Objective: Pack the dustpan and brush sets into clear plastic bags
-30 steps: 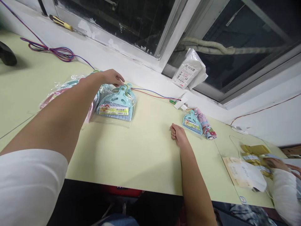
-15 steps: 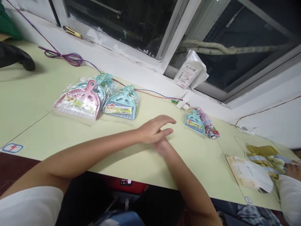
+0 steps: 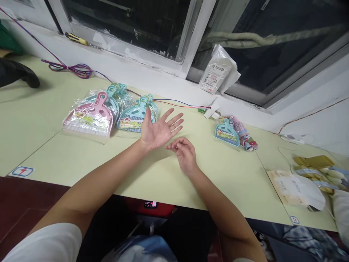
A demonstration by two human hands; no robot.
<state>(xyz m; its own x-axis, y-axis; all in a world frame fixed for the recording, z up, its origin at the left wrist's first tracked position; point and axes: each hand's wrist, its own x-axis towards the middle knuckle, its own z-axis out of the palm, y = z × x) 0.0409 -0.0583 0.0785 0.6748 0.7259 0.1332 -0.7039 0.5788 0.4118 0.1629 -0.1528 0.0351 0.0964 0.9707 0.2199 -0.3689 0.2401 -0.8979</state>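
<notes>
My left hand (image 3: 160,131) is held palm up above the table, fingers spread, nothing in it. It partly covers a bagged blue dustpan and brush set (image 3: 131,123) behind it. Just to its right, my right hand (image 3: 187,154) has its fingers curled and its thumb against them; no object shows in it. The hands are close together, with a small gap at the fingertips. Further left lies a bagged pink dustpan and brush set (image 3: 101,109), overlapping several blue ones (image 3: 114,98). A smaller blue dustpan set (image 3: 227,133) lies to the right, beside a rolled floral cloth bundle (image 3: 243,134).
A wrapped packet (image 3: 215,74) stands on the window ledge, with a screwdriver (image 3: 77,38) further left. Coiled wires (image 3: 80,71) run along the wall. At right are a white and beige package (image 3: 296,187), mustard bundles (image 3: 313,162) and a co-worker's sleeve (image 3: 342,211).
My left hand has moved from the dustpan sets at the left, across to my right hand, then turned palm up with fingers spread. My right hand has shifted left.
</notes>
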